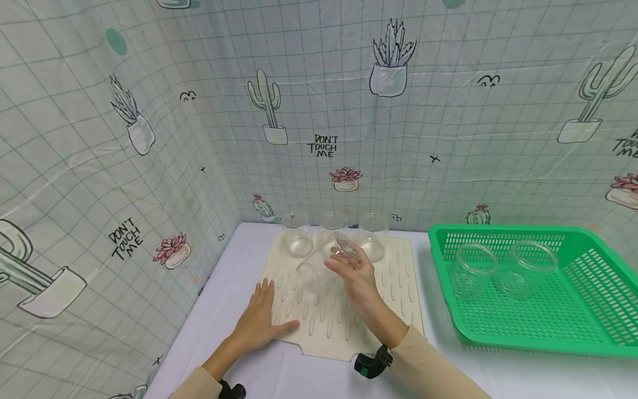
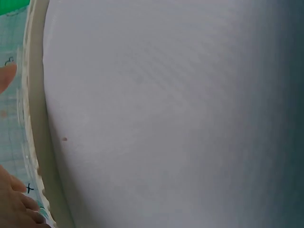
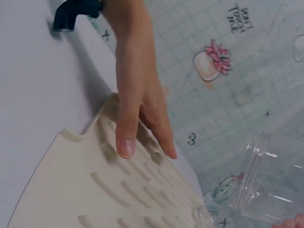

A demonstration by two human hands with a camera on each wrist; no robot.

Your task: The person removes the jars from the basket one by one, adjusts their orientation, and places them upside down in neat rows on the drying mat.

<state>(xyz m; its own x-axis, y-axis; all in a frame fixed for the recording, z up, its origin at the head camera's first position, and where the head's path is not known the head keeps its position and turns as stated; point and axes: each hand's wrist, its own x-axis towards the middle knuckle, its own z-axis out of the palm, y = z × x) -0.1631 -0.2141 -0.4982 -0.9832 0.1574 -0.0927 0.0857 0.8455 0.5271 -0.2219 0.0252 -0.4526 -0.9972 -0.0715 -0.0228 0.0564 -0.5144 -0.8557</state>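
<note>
Beige sleeve (image 1: pixel 438 368) nearest; right hand (image 1: pixel 360 277) grips a tilted clear jar (image 1: pixel 315 272) over the mat (image 1: pixel 344 339). Left hand (image 1: pixel 256 318), fingers extended, rests at its edge. Three jars (image 1: pixel 372 235) stand there, seemingly done; two others (image 1: pixel 476 271), in the green basket (image 1: pixel 538 344), appear left.

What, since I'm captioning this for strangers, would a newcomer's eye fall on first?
The bright green basket at the right, with two clear jars inside, would probably draw the eye first. Next comes the right hand in the middle, holding a tilted jar before three standing jars on the cream mat. Behind hangs a pale gridded backdrop with cactus drawings.
</note>
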